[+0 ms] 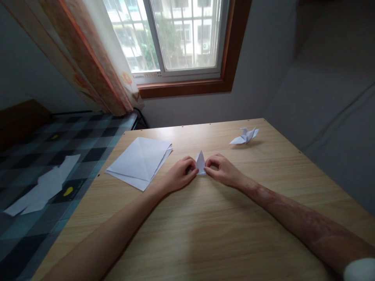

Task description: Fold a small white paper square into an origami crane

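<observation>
A small piece of folded white paper [200,163] stands at the middle of the wooden table [211,218], its narrow point toward the window. My left hand [182,172] pinches its left side between thumb and fingers. On the right side, my right hand [222,168] pinches the paper the same way. Both hands rest low over the tabletop. The lower corners of the paper are partly covered by my fingertips.
A stack of creased white paper sheets [137,164] lies to the left. A folded paper crane [245,136] sits at the back right. Paper pieces [47,187] lie on the checked bed [17,168] at left. A curtain [96,58] hangs beside the window [187,39].
</observation>
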Available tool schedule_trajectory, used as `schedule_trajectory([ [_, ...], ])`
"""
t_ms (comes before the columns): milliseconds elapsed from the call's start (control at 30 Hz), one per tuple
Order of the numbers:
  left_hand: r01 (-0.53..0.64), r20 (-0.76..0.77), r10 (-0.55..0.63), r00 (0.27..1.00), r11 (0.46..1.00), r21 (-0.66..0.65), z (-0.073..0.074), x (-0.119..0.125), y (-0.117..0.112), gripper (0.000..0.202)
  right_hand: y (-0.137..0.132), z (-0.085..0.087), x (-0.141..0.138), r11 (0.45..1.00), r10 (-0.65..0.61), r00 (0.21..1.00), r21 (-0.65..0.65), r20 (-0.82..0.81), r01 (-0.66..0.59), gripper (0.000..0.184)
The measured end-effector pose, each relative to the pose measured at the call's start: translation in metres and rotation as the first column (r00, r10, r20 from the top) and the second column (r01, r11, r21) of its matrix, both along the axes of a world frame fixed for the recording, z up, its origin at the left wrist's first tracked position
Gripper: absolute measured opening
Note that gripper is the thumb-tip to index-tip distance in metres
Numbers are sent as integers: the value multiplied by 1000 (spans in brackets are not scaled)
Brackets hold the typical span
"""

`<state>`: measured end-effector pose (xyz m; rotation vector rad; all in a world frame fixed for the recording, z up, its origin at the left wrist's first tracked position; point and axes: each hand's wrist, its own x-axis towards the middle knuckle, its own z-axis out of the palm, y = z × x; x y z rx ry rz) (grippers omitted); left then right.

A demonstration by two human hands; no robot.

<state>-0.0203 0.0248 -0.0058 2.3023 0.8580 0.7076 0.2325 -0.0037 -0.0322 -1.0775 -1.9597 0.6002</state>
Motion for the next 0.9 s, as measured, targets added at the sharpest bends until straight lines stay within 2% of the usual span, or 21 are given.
schedule_trajectory([
  [200, 2, 10, -3, 1000, 1000, 21, -1, 1, 0, 8, -2, 0, 1, 999, -11, 1000, -31, -5, 11, 3],
  [367, -6, 2, 6, 1000, 999, 52, -2, 3, -2, 6, -2, -1, 2, 1000, 23, 999, 0, 25, -23, 4],
  [667, -42, -86, 59, 994, 982, 185, -5, 4, -3, 7, 0, -2, 3, 997, 48, 997, 49, 67, -52, 4],
  [900, -74, -52, 87, 995, 976, 205, 0, 7, -7, 8, -2, 0, 1, 995, 45, 997, 84, 62, -50, 4],
])
